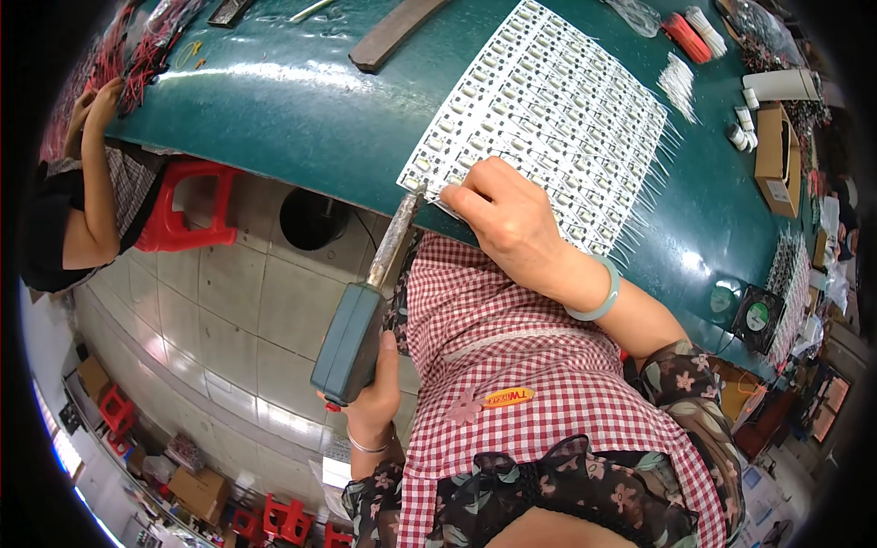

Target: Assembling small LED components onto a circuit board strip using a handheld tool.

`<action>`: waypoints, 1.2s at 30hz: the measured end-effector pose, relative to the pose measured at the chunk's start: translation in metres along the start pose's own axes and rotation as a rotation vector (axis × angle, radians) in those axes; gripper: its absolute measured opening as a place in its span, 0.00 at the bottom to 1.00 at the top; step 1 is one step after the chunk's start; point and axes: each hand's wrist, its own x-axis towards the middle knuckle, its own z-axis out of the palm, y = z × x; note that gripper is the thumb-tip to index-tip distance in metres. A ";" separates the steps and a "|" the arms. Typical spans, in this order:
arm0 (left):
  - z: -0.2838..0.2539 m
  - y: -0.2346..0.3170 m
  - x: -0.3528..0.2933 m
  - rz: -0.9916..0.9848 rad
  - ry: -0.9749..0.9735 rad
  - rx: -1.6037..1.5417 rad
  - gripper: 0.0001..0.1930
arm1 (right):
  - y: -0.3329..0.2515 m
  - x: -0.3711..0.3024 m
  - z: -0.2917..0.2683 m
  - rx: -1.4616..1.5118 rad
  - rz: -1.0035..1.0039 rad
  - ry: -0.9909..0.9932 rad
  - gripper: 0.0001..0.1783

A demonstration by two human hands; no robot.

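My left hand (376, 397) is wrapped round the blue-grey handle of a soldering gun (347, 342). Its long, stained metal barrel points up, and the tip meets the near left corner of a white panel of circuit boards (548, 119). Rows of small components and dark thin leads cover the panel, and pale wires stick out along its right edge. Above that same corner, my right hand (512, 224) has thumb and forefinger pressed together beside the tip. Whatever it pinches is too small to make out.
The panel lies on a green table (265, 100). Behind it are a dark bar (397, 35) and bundles of red wires (685, 38) and white wires (678, 87). A cardboard box (776, 160) and a small fan (756, 313) stand right. At left, another person (87, 201) handles red wires near a red stool (187, 208).
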 end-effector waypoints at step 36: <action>0.011 0.013 0.022 0.091 -0.075 0.057 0.12 | 0.000 0.001 0.003 -0.113 0.013 0.040 0.07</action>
